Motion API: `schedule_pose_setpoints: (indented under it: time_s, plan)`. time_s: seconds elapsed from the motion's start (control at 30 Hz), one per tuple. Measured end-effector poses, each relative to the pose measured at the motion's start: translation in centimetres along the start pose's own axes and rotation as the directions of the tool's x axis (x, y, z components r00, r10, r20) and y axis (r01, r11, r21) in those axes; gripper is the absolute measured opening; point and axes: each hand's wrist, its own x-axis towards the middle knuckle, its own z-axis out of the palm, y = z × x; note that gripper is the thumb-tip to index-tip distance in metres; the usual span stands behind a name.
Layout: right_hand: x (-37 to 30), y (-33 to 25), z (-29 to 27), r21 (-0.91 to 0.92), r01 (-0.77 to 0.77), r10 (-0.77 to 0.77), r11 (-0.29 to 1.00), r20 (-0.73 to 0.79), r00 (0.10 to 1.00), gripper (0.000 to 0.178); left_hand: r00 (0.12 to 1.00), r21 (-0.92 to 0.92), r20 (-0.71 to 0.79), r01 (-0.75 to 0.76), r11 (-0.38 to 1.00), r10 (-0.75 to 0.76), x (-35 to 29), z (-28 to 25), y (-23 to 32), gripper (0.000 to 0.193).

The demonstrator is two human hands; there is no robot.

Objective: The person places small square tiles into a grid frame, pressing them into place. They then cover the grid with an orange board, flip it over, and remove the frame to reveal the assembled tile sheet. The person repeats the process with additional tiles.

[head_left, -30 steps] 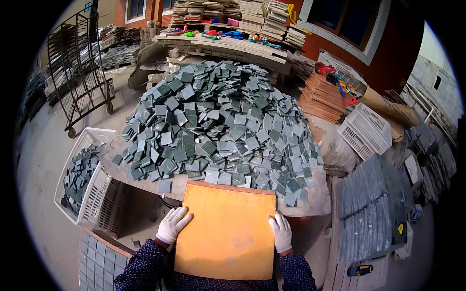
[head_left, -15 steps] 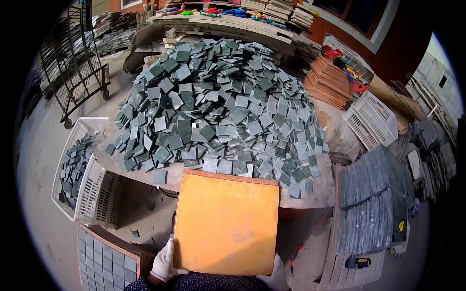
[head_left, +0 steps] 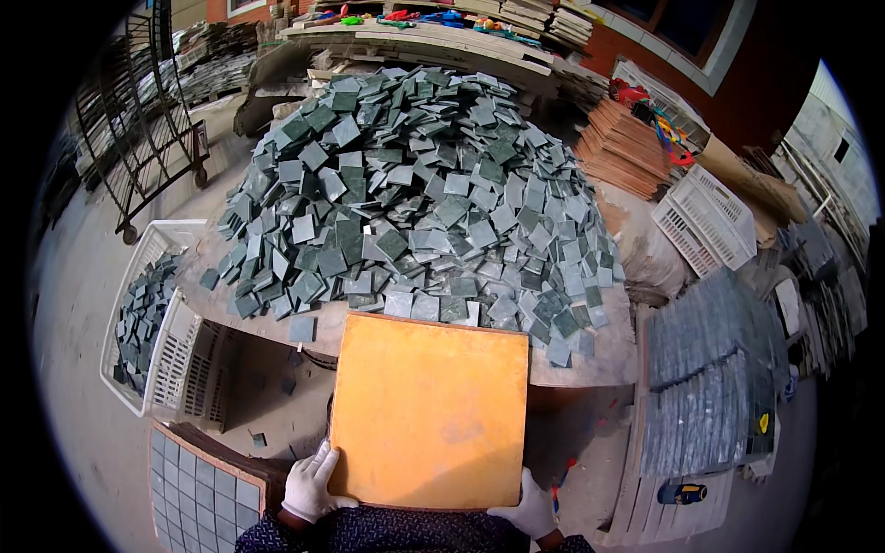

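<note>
The orange board (head_left: 429, 410) in front of you sits at the lower centre of the frame, a plain square face turned up, with shadow across its lower part. Your gloved left hand (head_left: 312, 484) is at its lower-left corner, fingers against the left edge and thumb stretched along the lower edge. Your gloved right hand (head_left: 527, 507) is cupped against the lower-right corner, one digit pointing up the side. Both hands touch the board with digits spread; you cannot tell from this view whether they grip it from beneath.

Just beyond the board's upper edge, a big pile of grey-green tiles (head_left: 415, 203) fills the centre of the frame, heaped on a table (head_left: 604, 370). One single tile (head_left: 302, 329) lies apart, left of the board's upper corner.

At the left of the frame, a white crate (head_left: 175, 369) holds more tiles, and a tiled panel (head_left: 203, 493) lies below it, lower left. Right of centre, you have stacked tile sheets (head_left: 696, 387), with a dark blue and yellow object (head_left: 682, 495) just below them. Reddish-brown boards (head_left: 622, 147) are piled at upper right, near another white crate (head_left: 705, 221). A black wheeled rack (head_left: 138, 129) stands at upper left.
</note>
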Motion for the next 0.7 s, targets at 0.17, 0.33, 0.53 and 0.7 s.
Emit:
schedule_pose_setpoints:
  time_s: [0.17, 0.33, 0.53, 0.7]
  plan:
    - [-2.3, 0.8, 0.8, 0.013, -0.021, 0.022, 1.000, -0.071, 0.997, 0.100, 0.965, 0.115, -0.192, -0.158, 0.981, 0.178, -1.8, 2.2, -1.1, 0.087]
    - [-3.3, -0.6, -0.6, -0.085, 0.235, -0.248, 0.968, -0.223, 0.943, 0.078, 0.960, 0.009, -0.244, -0.142, 0.990, 0.140, -2.6, 0.6, 0.1, 0.074]
    - [-0.3, -6.5, -8.5, -0.466, 0.457, -0.646, 0.757, -0.432, 0.630, 0.081, 0.750, -0.023, -0.651, -0.174, 0.985, 0.117, 4.5, -10.0, 4.8, 0.077]
    - [13.5, -11.4, -12.2, -0.380, 0.554, -0.621, 0.741, -0.701, 0.350, 0.039, 0.691, -0.639, -0.670, -0.350, 0.685, -0.272, 18.0, -13.5, 6.1, 0.095]
